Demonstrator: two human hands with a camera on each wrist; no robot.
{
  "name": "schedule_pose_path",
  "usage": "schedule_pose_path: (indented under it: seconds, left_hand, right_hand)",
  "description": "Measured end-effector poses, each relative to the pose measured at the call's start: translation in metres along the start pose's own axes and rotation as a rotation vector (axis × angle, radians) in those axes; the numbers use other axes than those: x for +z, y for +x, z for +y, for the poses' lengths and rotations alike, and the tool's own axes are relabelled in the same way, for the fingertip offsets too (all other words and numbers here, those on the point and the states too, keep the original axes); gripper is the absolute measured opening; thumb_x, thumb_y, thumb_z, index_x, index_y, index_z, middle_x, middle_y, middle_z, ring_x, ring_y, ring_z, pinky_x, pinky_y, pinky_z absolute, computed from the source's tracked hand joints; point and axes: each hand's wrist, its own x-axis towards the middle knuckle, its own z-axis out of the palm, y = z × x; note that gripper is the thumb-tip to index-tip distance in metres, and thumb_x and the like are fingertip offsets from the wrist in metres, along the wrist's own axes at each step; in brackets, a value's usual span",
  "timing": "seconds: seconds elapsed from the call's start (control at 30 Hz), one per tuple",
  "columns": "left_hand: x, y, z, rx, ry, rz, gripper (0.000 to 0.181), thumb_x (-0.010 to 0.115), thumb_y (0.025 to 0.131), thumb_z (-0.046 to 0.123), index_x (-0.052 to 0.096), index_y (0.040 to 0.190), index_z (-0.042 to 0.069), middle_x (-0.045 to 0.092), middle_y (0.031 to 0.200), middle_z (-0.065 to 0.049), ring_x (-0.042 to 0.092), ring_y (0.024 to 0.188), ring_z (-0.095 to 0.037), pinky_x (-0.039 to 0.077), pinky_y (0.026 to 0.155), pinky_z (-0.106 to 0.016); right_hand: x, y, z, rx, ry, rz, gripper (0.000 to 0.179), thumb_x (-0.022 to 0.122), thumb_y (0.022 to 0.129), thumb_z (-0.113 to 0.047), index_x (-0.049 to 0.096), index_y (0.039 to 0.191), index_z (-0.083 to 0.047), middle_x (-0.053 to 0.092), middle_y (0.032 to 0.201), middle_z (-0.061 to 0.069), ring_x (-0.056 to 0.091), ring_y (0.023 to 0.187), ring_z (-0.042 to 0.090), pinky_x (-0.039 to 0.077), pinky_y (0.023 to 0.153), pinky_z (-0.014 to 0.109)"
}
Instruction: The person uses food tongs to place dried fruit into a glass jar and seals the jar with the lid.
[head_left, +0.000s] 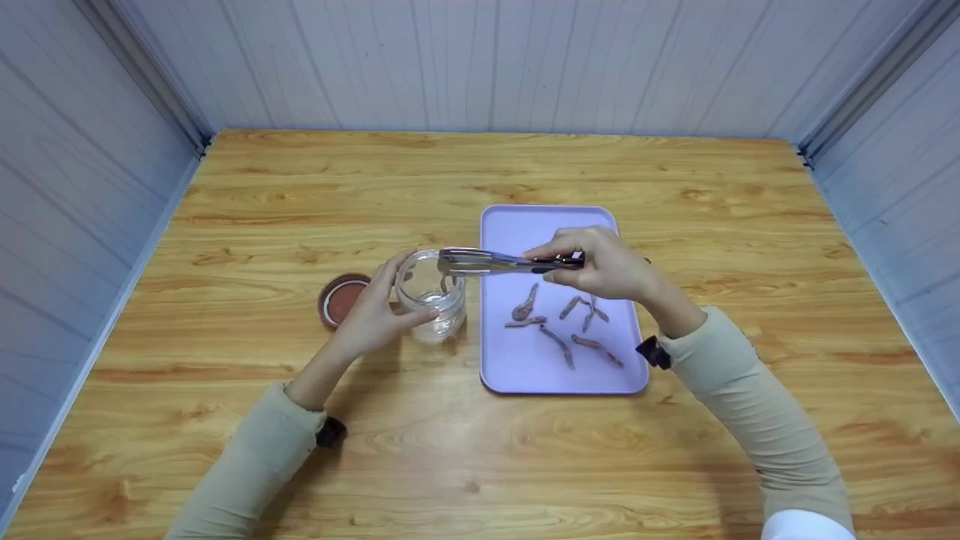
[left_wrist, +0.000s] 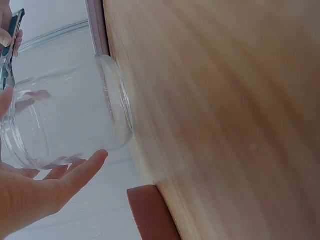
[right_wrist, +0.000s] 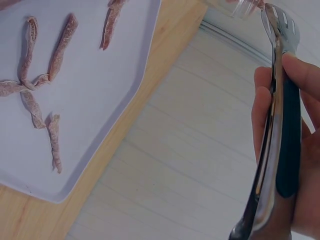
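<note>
My left hand [head_left: 379, 311] grips a clear glass jar [head_left: 442, 322] near its mouth, thumb on the near side and fingers round the far side. The jar stands upright on the table. My right hand [head_left: 600, 262] holds metal tongs [right_wrist: 277, 125] with dark grips, their tips [head_left: 457, 261] over the jar's mouth. A brown twisted strip [left_wrist: 37, 95] hangs at the tips and shows through the glass just inside the mouth. More dried, root-like brown strips [head_left: 556, 346] lie scattered on a lilac tray [head_left: 525, 379] under and beside my right hand.
A reddish-brown round lid [head_left: 343, 301] lies on the wooden table [head_left: 465, 450], left of the jar and close to my left hand. The tray sits just right of the jar. Pale panel walls [head_left: 465, 67] enclose the table at the back and both sides.
</note>
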Motion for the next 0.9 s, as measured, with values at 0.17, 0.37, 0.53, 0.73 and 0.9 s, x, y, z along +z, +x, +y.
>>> schedule_pose_path:
  seconds: [0.17, 0.37, 0.53, 0.73, 0.9]
  left_hand:
    - [0.0, 0.0, 0.003, -0.007, -0.023, -0.001, 0.086, 0.075, 0.07, 0.03, 0.026, 0.137, 0.01, 0.037, 0.131, -0.013, 0.034, 0.119, -0.024, 0.03, 0.094, -0.043]
    - [-0.006, -0.007, 0.036, -0.014, -0.025, -0.012, 0.081, 0.073, 0.072, 0.014, 0.025, 0.135, -0.002, 0.036, 0.13, -0.021, 0.033, 0.118, -0.033, 0.028, 0.095, -0.046]
    - [-0.007, -0.009, 0.042, -0.015, -0.024, -0.006, 0.08, 0.074, 0.072, 0.014, 0.027, 0.135, -0.001, 0.037, 0.128, -0.02, 0.034, 0.118, -0.032, 0.03, 0.094, -0.044]
    - [-0.007, -0.01, 0.04, -0.007, -0.024, -0.006, 0.079, 0.074, 0.072, 0.014, 0.028, 0.134, -0.001, 0.038, 0.127, -0.02, 0.035, 0.117, -0.033, 0.035, 0.09, -0.043]
    - [-0.007, -0.009, 0.039, -0.007, -0.049, -0.014, 0.08, 0.074, 0.072, 0.013, 0.026, 0.134, -0.003, 0.036, 0.129, -0.022, 0.035, 0.117, -0.034, 0.04, 0.085, -0.041]
  right_hand:
    - [-0.002, -0.001, 0.001, 0.024, 0.032, 0.005, 0.029, 0.06, 0.077, 0.01, 0.062, 0.105, 0.005, 0.058, 0.078, 0.014, 0.041, 0.056, 0.018, 0.035, 0.048, 0.024]
    - [-0.012, -0.007, 0.0, 0.048, 0.045, 0.036, 0.029, 0.06, 0.078, 0.009, 0.061, 0.106, 0.006, 0.056, 0.077, 0.014, 0.038, 0.053, 0.015, 0.034, 0.046, 0.021]
    - [-0.023, -0.014, -0.001, 0.05, -0.009, 0.086, 0.03, 0.062, 0.076, 0.009, 0.061, 0.106, 0.006, 0.057, 0.079, 0.014, 0.039, 0.055, 0.016, 0.034, 0.047, 0.022]
    - [-0.031, -0.029, 0.029, 0.061, -0.029, 0.141, 0.033, 0.063, 0.077, 0.006, 0.062, 0.109, -0.002, 0.061, 0.087, 0.007, 0.039, 0.051, 0.011, 0.035, 0.044, 0.02]
    - [-0.037, -0.043, 0.041, 0.081, -0.053, 0.174, 0.033, 0.063, 0.078, 0.003, 0.062, 0.111, -0.003, 0.059, 0.082, 0.006, 0.04, 0.052, 0.011, 0.036, 0.044, 0.02]
